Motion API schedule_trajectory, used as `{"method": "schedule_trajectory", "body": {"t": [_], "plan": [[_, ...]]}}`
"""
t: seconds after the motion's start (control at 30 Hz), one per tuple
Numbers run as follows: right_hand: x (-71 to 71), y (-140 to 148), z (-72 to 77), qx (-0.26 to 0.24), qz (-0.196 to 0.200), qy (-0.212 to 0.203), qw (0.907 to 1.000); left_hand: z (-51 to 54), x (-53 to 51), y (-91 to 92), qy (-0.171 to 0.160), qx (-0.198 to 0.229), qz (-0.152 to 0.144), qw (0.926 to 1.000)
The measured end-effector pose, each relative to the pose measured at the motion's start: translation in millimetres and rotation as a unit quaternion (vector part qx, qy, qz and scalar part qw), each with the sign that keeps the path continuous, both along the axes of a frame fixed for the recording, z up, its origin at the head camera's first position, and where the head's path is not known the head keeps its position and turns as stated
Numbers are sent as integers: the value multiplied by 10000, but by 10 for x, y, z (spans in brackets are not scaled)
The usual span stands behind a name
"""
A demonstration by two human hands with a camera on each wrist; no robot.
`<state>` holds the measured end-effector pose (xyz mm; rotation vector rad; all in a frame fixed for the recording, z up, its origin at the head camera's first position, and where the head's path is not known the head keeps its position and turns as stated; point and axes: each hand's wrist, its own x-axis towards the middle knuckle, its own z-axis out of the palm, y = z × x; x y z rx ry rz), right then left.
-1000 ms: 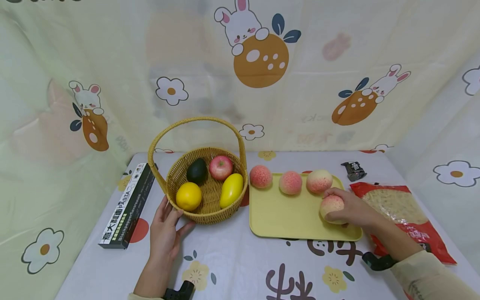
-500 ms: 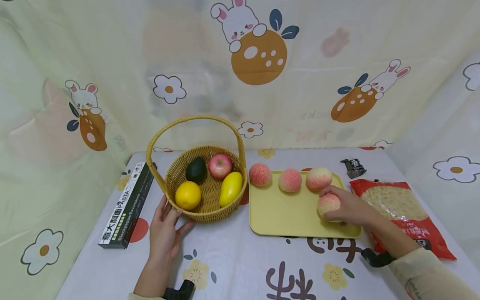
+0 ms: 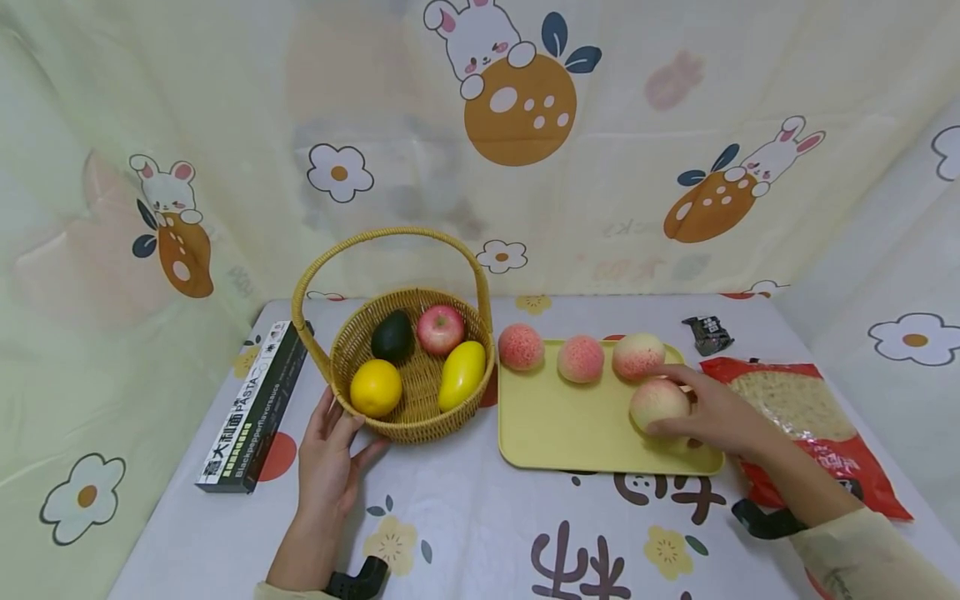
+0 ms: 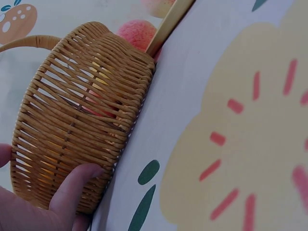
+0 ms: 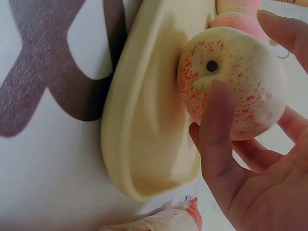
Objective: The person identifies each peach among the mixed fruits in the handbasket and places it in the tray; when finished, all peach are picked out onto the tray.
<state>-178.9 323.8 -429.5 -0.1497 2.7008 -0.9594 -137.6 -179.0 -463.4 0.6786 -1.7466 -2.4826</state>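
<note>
A wicker basket (image 3: 420, 425) with a tall handle holds an avocado (image 3: 393, 337), an apple (image 3: 441, 330), a yellow mango (image 3: 462, 377) and a yellow-orange round fruit (image 3: 376, 388). My left hand (image 3: 330, 467) rests against the basket's near-left side, the thumb (image 4: 77, 185) extended along its woven wall. On the right, my right hand (image 3: 712, 412) holds a pale, red-speckled peach (image 5: 240, 86) over the yellow tray (image 3: 562, 442), thumb (image 5: 219, 130) on one side and fingers around the other. A small dark hole shows in that peach. Several more peaches (image 3: 581, 359) sit along the tray's back edge.
Left of the basket lies a black-and-white pasta box (image 3: 255, 408). A red bag of dry food (image 3: 810, 425) lies right of the tray, partly under the right forearm. Behind the bag is a small black packet (image 3: 708, 336). A printed curtain (image 3: 405, 100) hangs behind.
The peach in my right hand has shifted slightly left and turned, showing a paler side. My right fingers are spread wider around it. The left hand and basket stay in place.
</note>
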Motion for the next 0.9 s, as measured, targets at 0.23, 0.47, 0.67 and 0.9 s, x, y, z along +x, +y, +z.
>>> {"method": "schedule_trajectory", "body": {"t": [0.23, 0.47, 0.67, 0.9], "plan": [[83, 51, 43, 13, -232, 295, 9993, 9, -11, 13, 2, 28, -22, 10000], [235, 79, 59, 407, -481, 1053, 9924, 13, -9, 21, -34, 58, -25, 10000], [418, 14, 90, 386, -1133, 1740, 9774, 9, 8, 3, -21, 109, -20, 9999], [673, -111, 156, -9, -2001, 1779, 9635, 14, 19, 3, 35, 38, -33, 10000]]}}
